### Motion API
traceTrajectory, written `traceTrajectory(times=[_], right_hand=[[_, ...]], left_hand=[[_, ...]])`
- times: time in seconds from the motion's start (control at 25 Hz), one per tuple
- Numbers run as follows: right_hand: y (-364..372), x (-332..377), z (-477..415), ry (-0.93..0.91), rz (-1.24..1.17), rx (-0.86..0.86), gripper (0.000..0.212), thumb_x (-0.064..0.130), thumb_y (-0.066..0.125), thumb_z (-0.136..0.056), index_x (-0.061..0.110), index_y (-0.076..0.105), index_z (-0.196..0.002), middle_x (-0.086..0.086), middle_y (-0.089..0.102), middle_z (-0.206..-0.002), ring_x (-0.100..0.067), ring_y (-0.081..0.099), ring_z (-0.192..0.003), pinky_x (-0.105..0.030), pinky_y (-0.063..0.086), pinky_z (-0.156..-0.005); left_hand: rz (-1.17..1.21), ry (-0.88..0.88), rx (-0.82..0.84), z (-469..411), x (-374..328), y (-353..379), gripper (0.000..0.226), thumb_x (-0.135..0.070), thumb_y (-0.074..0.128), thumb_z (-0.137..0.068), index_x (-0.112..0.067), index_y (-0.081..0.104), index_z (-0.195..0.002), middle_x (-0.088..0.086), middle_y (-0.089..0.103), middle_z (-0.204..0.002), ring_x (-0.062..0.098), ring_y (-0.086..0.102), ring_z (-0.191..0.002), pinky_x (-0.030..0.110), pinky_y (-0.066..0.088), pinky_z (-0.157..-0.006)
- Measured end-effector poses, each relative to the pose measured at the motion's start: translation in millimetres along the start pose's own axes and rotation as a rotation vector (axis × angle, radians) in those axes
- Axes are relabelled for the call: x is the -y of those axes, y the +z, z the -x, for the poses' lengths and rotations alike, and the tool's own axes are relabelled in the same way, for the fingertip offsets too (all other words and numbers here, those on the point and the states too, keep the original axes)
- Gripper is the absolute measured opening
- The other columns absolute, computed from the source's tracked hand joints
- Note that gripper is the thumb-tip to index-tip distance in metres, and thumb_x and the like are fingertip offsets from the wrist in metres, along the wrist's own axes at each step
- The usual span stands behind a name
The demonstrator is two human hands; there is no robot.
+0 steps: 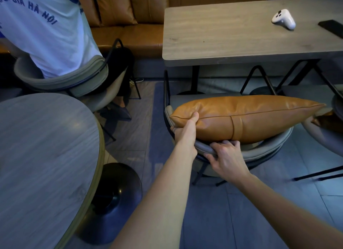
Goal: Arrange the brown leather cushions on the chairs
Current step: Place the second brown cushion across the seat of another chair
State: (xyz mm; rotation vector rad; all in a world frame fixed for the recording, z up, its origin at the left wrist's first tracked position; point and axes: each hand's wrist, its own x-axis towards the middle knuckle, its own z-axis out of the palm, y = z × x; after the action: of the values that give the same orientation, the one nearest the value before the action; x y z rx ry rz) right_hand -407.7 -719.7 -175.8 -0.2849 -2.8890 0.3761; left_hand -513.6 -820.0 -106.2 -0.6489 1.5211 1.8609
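Settling the brown leather cushion [246, 117] into this grey chair [259, 152] looks to be the step in hand, and it wants both hands working together. The left hand [187, 126] is closed on the cushion's left corner, thumb pressed into the top face beside the piping, the other fingers hidden beneath. The right hand [225, 156] is wrapped over the curved top edge of the chair's backrest, fingers tucked under the cushion's lower side, thumb on the outside of the rest. The cushion lies lengthways on that top edge, its right corner jutting past the chair's right side, near the neighbouring chair [323, 135]. A good move, I judge, is to keep the right hand steadying the backrest while the left tips the cushion forward and down onto the seat, then centres it so neither corner overhangs. Pinched by one corner, the soft leather may sag and slide off sideways.
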Motion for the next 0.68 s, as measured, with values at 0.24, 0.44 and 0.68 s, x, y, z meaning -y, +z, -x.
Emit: traceTrajectory(times=[0.24, 0.44, 0.68], right_hand=[[-6, 10, -7, 0.003, 0.221, 0.103, 0.030, 0.037, 0.069, -0.084, 0.018, 0.063, -0.106, -0.005, 0.074, -0.089, -0.032, 0.068, -0.084, -0.044, 0.040, -0.075], [11, 61, -17, 0.148, 0.243, 0.109, 0.039, 0.026, 0.083, -0.071, 0.010, 0.064, -0.102, -0.012, 0.070, -0.085, -0.035, 0.066, -0.075, -0.046, 0.048, -0.066], [15, 63, -20, 0.185, 0.279, 0.136, 0.053, 0.032, 0.080, -0.067, 0.012, 0.062, -0.112, -0.013, 0.068, -0.093, -0.035, 0.063, -0.083, -0.048, 0.045, -0.072]], left_hand=[[-0.042, 0.005, 0.036, -6, -3, 4, 0.134, -0.063, 0.086, -0.043, -0.029, 0.023, -0.156, 0.011, 0.053, -0.144, 0.039, 0.055, -0.125, 0.065, 0.044, -0.105], [-0.112, -0.022, 0.090, -5, -18, -8, 0.114, -0.055, 0.086, -0.049, -0.016, 0.037, -0.144, 0.011, 0.059, -0.130, 0.037, 0.059, -0.114, 0.063, 0.045, -0.103], [-0.175, -0.053, 0.182, -9, -27, -18, 0.108, -0.053, 0.086, -0.058, -0.016, 0.037, -0.147, 0.012, 0.054, -0.139, 0.038, 0.052, -0.124, 0.065, 0.038, -0.109]])
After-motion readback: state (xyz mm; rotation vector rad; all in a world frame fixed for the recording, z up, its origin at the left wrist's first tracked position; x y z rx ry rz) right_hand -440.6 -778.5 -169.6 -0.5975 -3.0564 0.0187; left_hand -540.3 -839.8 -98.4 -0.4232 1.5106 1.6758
